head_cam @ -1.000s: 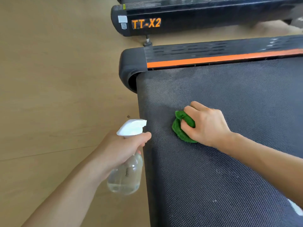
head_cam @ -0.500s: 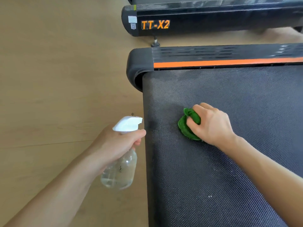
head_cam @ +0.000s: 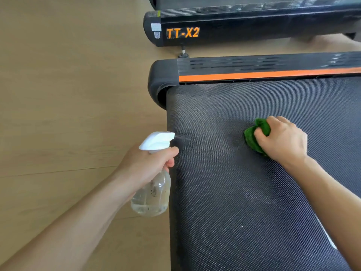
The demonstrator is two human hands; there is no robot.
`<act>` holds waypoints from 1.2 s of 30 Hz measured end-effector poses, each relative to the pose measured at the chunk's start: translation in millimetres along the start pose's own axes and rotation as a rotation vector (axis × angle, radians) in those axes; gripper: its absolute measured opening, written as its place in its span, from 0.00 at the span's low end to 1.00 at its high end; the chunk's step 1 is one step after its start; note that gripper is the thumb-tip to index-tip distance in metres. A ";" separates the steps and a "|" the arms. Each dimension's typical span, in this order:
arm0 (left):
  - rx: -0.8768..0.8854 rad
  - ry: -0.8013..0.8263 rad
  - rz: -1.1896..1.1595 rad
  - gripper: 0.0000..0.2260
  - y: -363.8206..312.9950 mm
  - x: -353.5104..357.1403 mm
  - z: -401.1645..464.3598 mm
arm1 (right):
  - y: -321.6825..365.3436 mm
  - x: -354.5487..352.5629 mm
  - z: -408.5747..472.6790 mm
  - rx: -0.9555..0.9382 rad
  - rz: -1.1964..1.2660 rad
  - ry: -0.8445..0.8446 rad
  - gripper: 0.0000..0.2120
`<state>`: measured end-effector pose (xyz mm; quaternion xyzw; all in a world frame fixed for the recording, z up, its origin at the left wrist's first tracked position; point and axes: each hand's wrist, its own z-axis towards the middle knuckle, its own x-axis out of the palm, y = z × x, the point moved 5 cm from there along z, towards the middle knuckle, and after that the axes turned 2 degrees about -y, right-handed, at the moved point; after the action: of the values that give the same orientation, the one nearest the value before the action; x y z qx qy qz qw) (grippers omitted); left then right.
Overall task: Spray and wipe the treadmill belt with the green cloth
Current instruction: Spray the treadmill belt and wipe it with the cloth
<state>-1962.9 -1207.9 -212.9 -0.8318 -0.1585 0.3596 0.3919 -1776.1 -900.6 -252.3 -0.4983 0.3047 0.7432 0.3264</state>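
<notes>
open belt (head_cam: 234,192) between both hands; orange-striped rail (head_cam: 254,76) beyond

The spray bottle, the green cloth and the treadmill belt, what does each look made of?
Spray bottle: clear body, glass or hard plastic, I can't tell which; liquid shows through; the white trigger head looks like matte plastic. Green cloth: soft, fuzzy fabric, probably microfibre, bunched in folds. Treadmill belt: black, likely rubbery sheet with a fine woven-looking, matte texture.

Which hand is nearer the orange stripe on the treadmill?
Right. The right hand holds the green cloth on the belt below the orange stripe; the left hand, gripping the spray bottle, is farther back.
</notes>
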 end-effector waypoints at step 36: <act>-0.074 -0.254 -0.217 0.12 4.3 -2.7 10.3 | 92.8 8.5 -14.3 -0.308 0.154 0.157 0.14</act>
<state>-1972.4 -1206.5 -219.3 -0.7716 -0.3088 0.4112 0.3743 -1844.0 -966.0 -253.0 -0.5741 0.2491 0.7626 0.1637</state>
